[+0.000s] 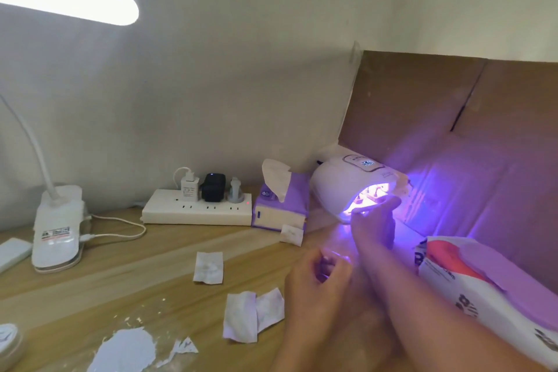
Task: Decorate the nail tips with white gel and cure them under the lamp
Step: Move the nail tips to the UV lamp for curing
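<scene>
The white curing lamp (341, 184) stands at the back right against the cardboard, lit, with violet light spilling from its opening. My right hand (373, 217) reaches into that opening and pinches a small holder with nail tips (373, 192), which the glare washes out. My left hand (317, 276) hovers over the table in front of the lamp, fingers curled inward; blur hides whether anything is between them. A dark small bottle (390, 231) stands just behind my right wrist.
A purple tissue box (280, 208), a power strip (196, 211) and a clip desk lamp (57, 235) line the back of the wooden table (120, 275). Wipe pads (208, 267) and torn paper (123, 350) lie loose. A tissue pack (483, 284) sits at right.
</scene>
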{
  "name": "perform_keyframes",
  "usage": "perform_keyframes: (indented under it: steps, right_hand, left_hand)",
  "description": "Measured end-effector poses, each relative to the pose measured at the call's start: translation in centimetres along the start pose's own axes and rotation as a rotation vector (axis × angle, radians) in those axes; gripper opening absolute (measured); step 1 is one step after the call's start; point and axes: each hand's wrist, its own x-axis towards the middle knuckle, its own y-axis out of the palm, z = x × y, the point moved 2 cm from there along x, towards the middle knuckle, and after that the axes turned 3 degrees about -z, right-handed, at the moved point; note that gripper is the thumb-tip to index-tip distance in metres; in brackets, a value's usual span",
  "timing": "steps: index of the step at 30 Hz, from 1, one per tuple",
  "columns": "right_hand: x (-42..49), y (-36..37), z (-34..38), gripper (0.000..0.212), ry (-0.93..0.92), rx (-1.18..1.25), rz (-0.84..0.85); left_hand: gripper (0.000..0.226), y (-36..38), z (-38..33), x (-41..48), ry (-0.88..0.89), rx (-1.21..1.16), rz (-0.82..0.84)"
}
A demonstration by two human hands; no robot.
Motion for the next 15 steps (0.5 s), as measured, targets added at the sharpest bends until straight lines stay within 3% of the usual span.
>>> perform_keyframes:
  steps: [4,9,15]
  right_hand:
    - [2.1,0.6,-0.4,0.042,-0.102,-0.186,0.111]
    - [3.5,1.4,-0.5,0.041,-0.192,-0.383,0.117]
    - [3.2,0.7,-0.8,0.032,-0.169,-0.32,0.052]
  left_hand:
    - [0.013,-0.2,0.0,0.4,-0.014,-0.082,-0.013]
    - [0.015,0.2,0.6,1.1,-0.002,-0.059,-0.022]
    - [0.023,0.3,0.4,1.3,0.018,-0.084,-0.031]
